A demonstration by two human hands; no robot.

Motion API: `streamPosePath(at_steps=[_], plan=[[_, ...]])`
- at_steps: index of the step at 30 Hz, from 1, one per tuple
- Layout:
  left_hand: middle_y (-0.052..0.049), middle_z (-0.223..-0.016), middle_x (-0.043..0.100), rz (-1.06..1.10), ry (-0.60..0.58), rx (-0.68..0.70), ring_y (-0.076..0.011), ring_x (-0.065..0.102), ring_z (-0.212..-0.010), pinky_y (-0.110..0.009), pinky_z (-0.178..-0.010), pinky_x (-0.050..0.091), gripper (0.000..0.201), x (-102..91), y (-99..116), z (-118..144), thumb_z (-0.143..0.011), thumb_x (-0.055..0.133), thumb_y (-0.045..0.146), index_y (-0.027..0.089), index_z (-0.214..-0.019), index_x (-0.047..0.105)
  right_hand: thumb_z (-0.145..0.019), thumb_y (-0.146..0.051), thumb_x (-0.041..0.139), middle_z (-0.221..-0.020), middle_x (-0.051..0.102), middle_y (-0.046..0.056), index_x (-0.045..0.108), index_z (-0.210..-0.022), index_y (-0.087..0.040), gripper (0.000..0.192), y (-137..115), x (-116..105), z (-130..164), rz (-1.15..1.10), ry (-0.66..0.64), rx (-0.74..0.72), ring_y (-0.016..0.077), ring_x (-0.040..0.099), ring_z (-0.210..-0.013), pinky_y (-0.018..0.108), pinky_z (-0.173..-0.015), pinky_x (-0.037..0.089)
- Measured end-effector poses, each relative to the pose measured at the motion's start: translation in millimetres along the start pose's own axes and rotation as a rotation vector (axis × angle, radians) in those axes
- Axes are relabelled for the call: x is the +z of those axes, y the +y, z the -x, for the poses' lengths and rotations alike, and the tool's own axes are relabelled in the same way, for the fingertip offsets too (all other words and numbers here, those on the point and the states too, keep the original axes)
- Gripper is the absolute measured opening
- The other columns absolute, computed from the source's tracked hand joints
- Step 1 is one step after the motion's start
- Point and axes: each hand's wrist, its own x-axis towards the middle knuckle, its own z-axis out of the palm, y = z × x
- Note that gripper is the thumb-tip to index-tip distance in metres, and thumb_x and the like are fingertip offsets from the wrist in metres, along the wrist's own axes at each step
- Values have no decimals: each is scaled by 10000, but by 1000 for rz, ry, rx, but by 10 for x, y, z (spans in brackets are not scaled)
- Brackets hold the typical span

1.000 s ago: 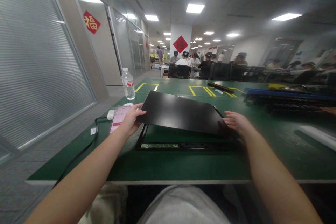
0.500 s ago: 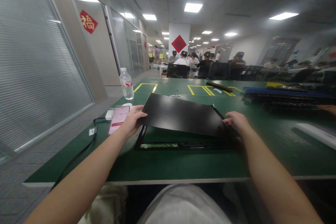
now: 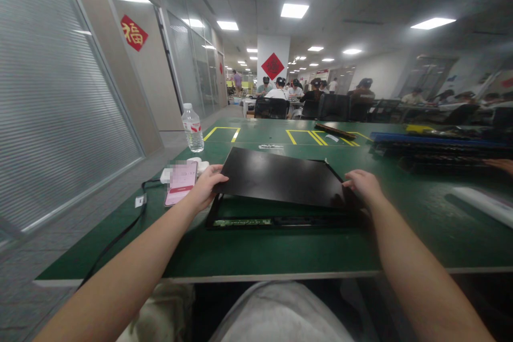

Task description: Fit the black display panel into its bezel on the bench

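Panel (image 3: 280, 176): thin, flat, satin-black rectangle, tilted over a slim black frame (image 3: 312, 222) with a green circuit strip (image 3: 242, 222) on its near side, on smooth green table (image 3: 264, 256). Left hand (image 3: 206, 187) pinches panel's left edge, thumb on top; right hand (image 3: 364, 186) curled at right edge, can't tell if gripping. Vs earlier frame: panel's left end lower, right fingers more curled.

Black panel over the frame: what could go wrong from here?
1. The black panel sits askew over the frame, pinched at its left edge by the left hand; a slip there could knock its edge against the frame.
2. The green circuit strip along the frame's near side is uncovered, so a dropped panel might scrape it.
3. The phone lies close beside the left hand and could get nudged.
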Motion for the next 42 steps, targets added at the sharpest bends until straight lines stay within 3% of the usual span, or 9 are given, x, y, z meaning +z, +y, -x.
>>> streamPosePath(at_steps=[22,42], plan=[[25,-698,677,-59,7,-47,-162,646,-577,-233,-505,487,457,-26,-51,-39,-518,711,74,185,-933,555,-740,-341,596,-801,766,42,709,-773,-224,166,39,-14,-48,203,3,-20,195,635,-671,282,-576,426],[-17,-677,712,-124,46,-133,-199,678,-531,-270,-477,515,424,-75,-144,-133,-587,791,58,185,-925,569,-697,-272,621,-734,743,48,734,-736,-243,123,-101,-5,55,353,37,-73,216,628,-685,290,-586,399]])
